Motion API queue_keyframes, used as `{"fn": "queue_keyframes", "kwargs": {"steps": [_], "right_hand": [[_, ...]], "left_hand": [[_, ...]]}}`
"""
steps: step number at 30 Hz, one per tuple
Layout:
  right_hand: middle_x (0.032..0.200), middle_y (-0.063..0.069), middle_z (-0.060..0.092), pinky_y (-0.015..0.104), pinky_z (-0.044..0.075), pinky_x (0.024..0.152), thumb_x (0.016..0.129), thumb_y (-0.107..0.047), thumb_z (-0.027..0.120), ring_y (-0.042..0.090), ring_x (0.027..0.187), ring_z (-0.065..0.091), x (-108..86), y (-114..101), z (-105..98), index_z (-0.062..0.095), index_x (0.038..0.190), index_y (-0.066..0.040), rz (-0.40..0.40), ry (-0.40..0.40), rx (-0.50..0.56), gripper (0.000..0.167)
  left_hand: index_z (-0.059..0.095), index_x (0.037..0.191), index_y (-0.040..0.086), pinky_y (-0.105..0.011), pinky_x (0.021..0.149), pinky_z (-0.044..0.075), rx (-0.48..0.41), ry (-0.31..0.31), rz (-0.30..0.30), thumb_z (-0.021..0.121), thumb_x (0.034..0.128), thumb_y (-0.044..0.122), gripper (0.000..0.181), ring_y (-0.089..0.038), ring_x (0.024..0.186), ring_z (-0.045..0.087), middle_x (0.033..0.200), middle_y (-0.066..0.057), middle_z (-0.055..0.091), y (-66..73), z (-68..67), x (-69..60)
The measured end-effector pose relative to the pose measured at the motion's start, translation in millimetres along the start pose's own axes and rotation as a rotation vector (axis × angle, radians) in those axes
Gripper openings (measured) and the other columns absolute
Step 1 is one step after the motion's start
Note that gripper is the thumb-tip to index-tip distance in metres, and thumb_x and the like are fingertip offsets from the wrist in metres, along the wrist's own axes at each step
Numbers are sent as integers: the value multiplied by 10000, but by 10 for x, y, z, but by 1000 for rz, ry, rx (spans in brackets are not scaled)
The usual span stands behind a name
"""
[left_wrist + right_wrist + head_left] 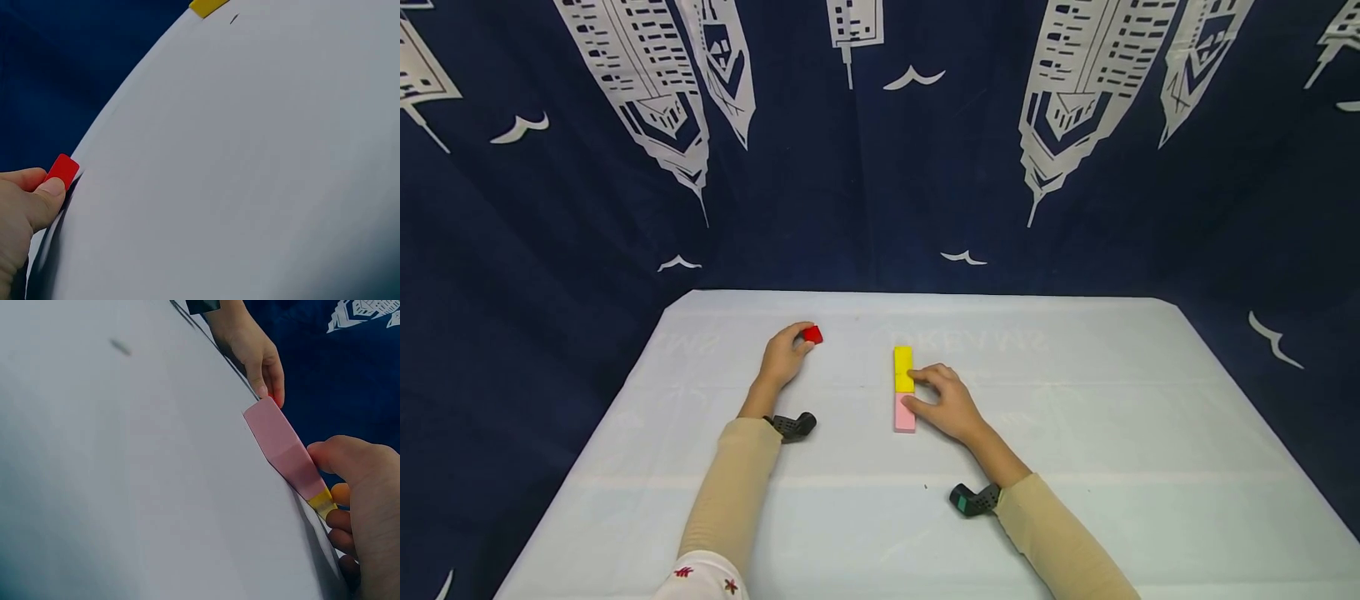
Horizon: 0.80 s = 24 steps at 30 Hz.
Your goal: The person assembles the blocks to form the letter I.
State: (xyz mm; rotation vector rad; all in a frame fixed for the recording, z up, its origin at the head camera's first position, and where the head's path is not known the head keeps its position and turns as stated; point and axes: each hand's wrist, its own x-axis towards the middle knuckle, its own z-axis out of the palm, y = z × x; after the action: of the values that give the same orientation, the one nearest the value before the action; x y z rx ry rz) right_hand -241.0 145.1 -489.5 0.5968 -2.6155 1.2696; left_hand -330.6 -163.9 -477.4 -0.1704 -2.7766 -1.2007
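Note:
Near the table's far left, my left hand (784,357) pinches a small red block (814,334) between thumb and fingers. The left wrist view shows the same red block (62,170) with the thumb on its face. Right of it, a yellow block piece (903,367) and a pink block (905,414) lie end to end in a straight row, the yellow farther away. A line crosses the yellow part. My right hand (951,406) is at the row's right side, thumb at the pink block (284,447) and fingertips by the yellow, thumb and fingers spread apart.
The blocks lie on a white-covered table (850,517). Behind it hangs a dark blue cloth (865,183) with white printed buildings and birds. Each wrist wears a black camera, the left one (793,427) and the right one (976,500) both close above the table.

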Motion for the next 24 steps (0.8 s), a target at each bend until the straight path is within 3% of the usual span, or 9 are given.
{"fn": "queue_keyframes", "kwargs": {"steps": [14,24], "right_hand": [[1129,71,626,457,456,930,824,-238,771,268,1084,548,5,-8,19,667,1221,-52,-4,3,-12,451],[1129,79,627,457,458,931,817,-238,775,275,1087,549,14,9,15,669,1214,-45,-9,5,-26,453]], "left_hand": [[570,1342,53,-441,1107,334,-21,-22,33,637,945,117,407,-319,1314,455,1375,-170,545,144,181,25],[573,1348,73,-429,1112,332,-4,-49,55,641,944,122,412,-297,1306,465,1372,-148,553,341,323,86]]}}
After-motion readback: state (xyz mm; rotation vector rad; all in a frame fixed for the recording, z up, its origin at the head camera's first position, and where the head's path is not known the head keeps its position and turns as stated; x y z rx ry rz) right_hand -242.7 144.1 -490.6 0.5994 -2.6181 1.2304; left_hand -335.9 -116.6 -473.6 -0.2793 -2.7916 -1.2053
